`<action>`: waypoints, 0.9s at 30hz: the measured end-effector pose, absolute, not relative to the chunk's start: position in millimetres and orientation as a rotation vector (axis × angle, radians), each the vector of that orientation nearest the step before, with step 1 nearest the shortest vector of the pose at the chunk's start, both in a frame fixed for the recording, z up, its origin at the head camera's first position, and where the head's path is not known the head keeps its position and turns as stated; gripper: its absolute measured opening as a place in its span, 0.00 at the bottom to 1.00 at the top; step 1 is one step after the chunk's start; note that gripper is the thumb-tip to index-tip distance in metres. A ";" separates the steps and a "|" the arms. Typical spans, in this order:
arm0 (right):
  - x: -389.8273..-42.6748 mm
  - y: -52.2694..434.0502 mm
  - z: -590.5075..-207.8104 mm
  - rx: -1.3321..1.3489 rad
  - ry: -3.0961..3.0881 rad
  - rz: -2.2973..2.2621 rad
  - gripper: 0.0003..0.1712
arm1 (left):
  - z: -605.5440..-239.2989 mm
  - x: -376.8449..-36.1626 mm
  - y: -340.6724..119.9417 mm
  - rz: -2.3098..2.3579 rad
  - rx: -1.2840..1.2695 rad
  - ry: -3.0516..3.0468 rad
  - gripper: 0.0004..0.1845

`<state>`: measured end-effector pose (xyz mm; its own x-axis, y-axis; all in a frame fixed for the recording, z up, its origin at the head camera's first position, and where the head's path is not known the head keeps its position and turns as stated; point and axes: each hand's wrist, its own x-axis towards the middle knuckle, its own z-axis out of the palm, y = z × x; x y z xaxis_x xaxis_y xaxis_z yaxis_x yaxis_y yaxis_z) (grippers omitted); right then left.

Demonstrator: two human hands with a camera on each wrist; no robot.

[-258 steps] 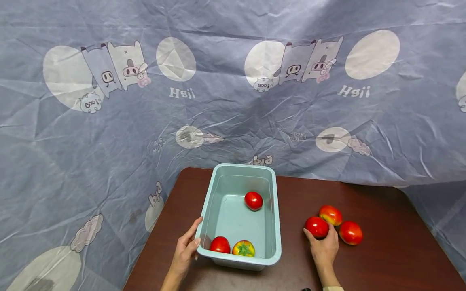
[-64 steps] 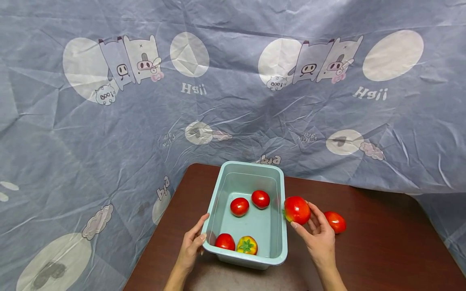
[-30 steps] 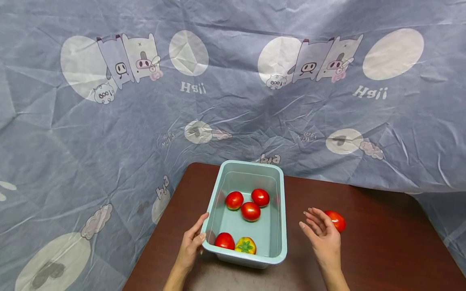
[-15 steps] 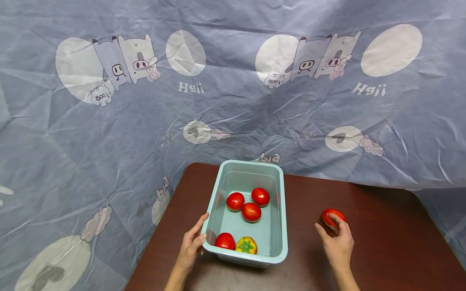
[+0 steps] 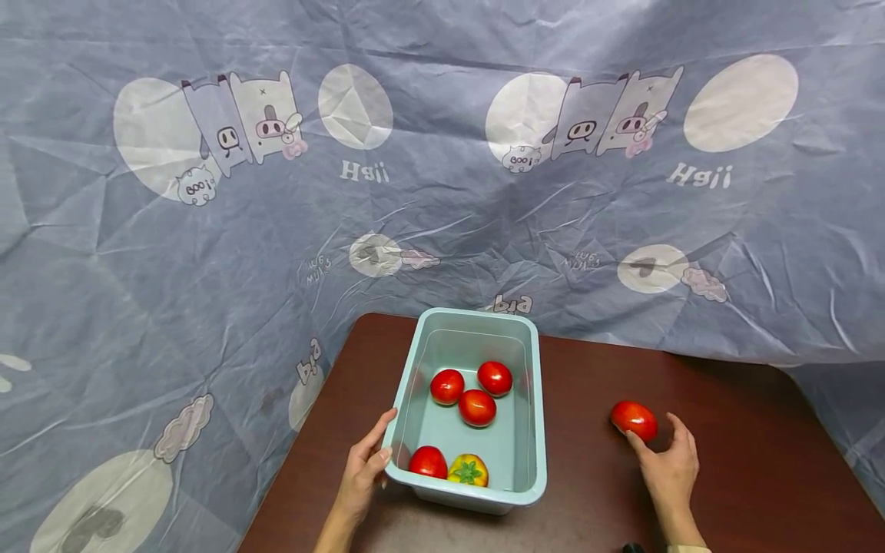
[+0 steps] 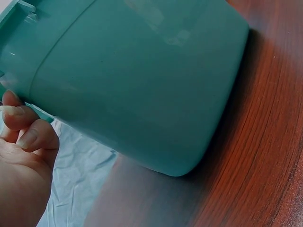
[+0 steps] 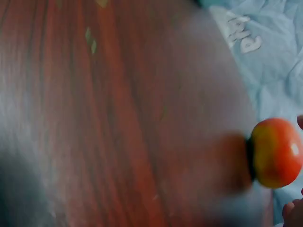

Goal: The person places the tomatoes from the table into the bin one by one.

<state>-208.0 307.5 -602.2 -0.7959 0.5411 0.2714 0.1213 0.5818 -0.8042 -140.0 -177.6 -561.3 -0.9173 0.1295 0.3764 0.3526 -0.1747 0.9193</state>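
Touching tomato (image 5: 634, 419), right hand (image 5: 667, 470)

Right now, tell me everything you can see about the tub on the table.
The tub is a pale teal rectangular bin that looks like smooth plastic, with rounded corners, a rolled rim and sloping walls. It stands upright on the brown wooden table, left of centre. Inside lie four red tomatoes and one yellowish tomato with a green stalk. The left hand holds its near left corner, fingers against the rim.
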 end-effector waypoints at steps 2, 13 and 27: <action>-210.6 312.0 -608.7 -0.542 -2.359 1.139 0.47 | -561.2 -139.9 -177.4 -2.229 -0.572 -1.915 0.29; -222.9 321.5 -625.2 -0.592 -2.385 1.463 0.57 | -557.5 -138.1 -175.5 -2.215 -0.502 -1.978 0.29; -222.8 311.0 -630.8 -0.622 -2.311 1.449 0.48 | -557.1 -138.3 -176.5 -2.214 -0.543 -1.946 0.30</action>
